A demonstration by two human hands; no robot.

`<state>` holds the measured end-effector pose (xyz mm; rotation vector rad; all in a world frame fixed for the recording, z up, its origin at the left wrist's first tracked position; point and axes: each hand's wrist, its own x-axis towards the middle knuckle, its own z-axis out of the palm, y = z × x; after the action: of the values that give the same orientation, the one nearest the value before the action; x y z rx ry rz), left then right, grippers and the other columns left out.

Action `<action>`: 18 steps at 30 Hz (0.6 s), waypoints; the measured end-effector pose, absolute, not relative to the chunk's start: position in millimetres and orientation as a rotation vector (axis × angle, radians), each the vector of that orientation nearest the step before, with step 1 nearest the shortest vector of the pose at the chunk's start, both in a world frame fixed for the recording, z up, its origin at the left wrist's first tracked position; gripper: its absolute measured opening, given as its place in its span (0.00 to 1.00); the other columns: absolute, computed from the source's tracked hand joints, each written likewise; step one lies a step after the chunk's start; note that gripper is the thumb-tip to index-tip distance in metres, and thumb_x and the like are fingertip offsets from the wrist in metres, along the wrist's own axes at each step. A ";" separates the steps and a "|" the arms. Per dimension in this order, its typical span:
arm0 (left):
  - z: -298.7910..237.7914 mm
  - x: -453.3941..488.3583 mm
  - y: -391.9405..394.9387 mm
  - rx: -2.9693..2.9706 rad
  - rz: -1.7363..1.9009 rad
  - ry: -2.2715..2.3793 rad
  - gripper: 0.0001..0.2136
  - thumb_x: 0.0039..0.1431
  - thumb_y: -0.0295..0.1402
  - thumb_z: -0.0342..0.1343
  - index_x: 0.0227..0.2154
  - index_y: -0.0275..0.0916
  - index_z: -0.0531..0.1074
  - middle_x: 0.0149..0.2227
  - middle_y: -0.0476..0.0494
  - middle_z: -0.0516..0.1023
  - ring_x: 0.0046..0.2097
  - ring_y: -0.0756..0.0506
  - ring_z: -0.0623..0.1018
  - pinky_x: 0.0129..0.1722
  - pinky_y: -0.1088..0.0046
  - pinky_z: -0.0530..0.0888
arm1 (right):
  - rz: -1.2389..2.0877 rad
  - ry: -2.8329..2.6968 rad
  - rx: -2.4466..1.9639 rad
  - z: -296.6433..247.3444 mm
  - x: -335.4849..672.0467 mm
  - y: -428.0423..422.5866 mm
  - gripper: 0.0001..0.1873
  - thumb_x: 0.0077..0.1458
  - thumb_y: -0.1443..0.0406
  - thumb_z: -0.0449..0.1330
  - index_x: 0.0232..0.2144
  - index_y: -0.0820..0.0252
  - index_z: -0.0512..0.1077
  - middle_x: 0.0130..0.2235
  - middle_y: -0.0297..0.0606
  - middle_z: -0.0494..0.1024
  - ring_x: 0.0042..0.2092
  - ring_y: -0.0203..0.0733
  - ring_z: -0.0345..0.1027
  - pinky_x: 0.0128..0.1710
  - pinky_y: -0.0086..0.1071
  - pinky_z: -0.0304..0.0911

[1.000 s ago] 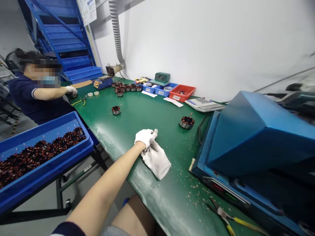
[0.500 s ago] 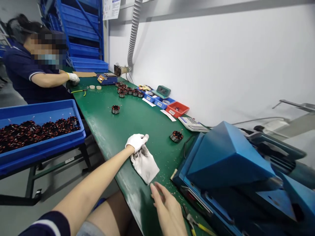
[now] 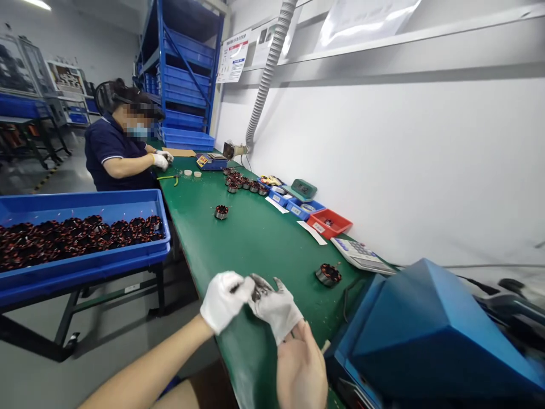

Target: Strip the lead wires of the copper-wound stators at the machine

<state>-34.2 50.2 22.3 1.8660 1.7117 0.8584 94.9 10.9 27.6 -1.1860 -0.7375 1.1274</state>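
Observation:
My left hand, in a white knit glove, pinches the smudged finger end of a second white glove above the green bench. My bare right hand is at this glove's cuff, its stretched fingers partly inside and hidden by the fabric. Grey-black stains mark the glove's fingertips. To the right of the hands, a stator with copper windings sits on the bench. Another wound stator stands farther back.
At the left, a blue tray holds many wound stators. A blue machine fills the right front. Along the wall are a calculator, a red bin and several more stators. A gloved co-worker sits at the far end.
My right hand has moved up to the loose glove and its fingers have entered the cuff. The glove is lifted and held between both hands. The view has tilted up and turned left.

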 end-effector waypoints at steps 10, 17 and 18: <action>29.6 -0.3 -39.6 2.320 0.755 1.341 0.12 0.62 0.34 0.46 0.29 0.44 0.75 0.31 0.43 0.79 0.35 0.44 0.77 0.36 0.67 0.70 | 0.790 -1.019 -1.244 -1.2 89.3 -30.6 0.16 0.61 0.56 0.58 0.45 0.61 0.71 0.45 0.40 0.77 0.41 0.43 0.73 0.40 0.41 0.71; 47.1 -31.9 -80.5 2.643 0.698 1.059 0.13 0.62 0.39 0.47 0.29 0.45 0.75 0.30 0.43 0.79 0.33 0.43 0.77 0.34 0.65 0.68 | 0.452 -1.613 -1.217 49.5 79.1 -35.6 0.17 0.62 0.55 0.56 0.37 0.64 0.75 0.38 0.37 0.79 0.35 0.36 0.74 0.39 0.36 0.72; 45.8 -35.3 -86.1 2.647 0.712 1.074 0.14 0.63 0.38 0.46 0.29 0.44 0.75 0.30 0.43 0.79 0.32 0.44 0.77 0.34 0.66 0.68 | 0.402 -1.711 -1.200 57.0 77.4 -35.2 0.18 0.62 0.54 0.56 0.35 0.64 0.75 0.37 0.37 0.80 0.35 0.36 0.75 0.41 0.36 0.71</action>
<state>-35.3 -86.1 45.8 2.6472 1.0736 0.7117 77.4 -35.2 57.0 -1.2002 -1.7111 0.4017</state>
